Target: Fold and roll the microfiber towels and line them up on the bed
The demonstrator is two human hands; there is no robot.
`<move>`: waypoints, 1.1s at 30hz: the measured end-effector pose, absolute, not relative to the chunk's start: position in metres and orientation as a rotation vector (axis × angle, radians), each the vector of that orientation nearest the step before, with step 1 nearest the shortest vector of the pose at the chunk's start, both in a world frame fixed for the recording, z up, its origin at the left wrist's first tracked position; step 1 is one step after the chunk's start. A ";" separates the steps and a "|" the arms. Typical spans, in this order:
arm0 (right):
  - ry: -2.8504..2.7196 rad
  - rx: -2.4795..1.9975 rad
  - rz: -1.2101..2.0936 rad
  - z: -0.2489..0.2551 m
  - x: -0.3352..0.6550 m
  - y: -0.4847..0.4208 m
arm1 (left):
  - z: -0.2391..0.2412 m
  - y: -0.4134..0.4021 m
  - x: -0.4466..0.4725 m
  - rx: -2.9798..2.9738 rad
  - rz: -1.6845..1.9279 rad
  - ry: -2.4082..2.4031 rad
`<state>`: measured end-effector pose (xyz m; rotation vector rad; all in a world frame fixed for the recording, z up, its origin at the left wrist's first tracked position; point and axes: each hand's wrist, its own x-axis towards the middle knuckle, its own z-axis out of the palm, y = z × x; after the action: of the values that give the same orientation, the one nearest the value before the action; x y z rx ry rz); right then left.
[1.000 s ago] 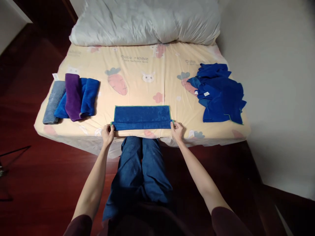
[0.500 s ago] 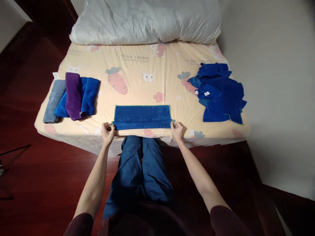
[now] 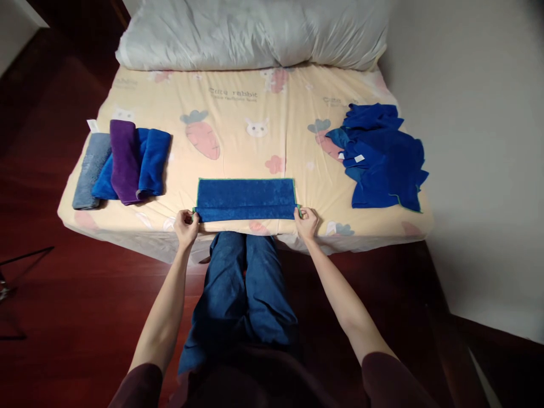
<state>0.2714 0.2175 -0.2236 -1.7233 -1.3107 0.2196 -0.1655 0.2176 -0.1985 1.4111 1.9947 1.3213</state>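
Observation:
A blue towel (image 3: pixel 246 194) with green edging lies flat near the front edge of the bed, its near side folded over in a narrow strip. My left hand (image 3: pixel 187 225) pinches the left end of that strip between thumb and fingers. At the opposite end, my right hand (image 3: pixel 306 222) grips the fold's corner the same way. Both hands rest low by the mattress. To the left are rolled or folded towels: a grey-blue one (image 3: pixel 90 175), a purple one (image 3: pixel 123 161) and blue ones (image 3: pixel 155 161). A loose heap of blue towels (image 3: pixel 386 164) with white tags lies to the right.
The bed (image 3: pixel 238 133) has a yellow sheet printed with carrots and rabbits. A grey-white quilt (image 3: pixel 255 34) lies across its far end. A wall (image 3: pixel 467 141) stands close on the right. Thin black legs (image 3: pixel 25 256) of some stand are on the floor at left.
The camera view has shifted slightly. Both hands keep their pinch on the folded edge of the blue towel, and the towels on either side stay put.

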 end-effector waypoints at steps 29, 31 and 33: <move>-1.665 -1.468 0.227 -0.205 0.272 0.214 | -0.193 0.213 -0.177 1.870 1.129 1.758; -1.715 -1.445 0.249 -0.200 0.277 0.212 | -0.189 0.211 -0.180 1.921 1.057 1.711; -1.795 -1.416 0.290 -0.194 0.283 0.209 | -0.184 0.209 -0.182 1.973 0.988 1.676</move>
<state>0.2830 0.2091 -0.1939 -1.4164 -1.7949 0.2898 -0.1821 0.2092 -0.1844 1.9731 1.6760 0.9876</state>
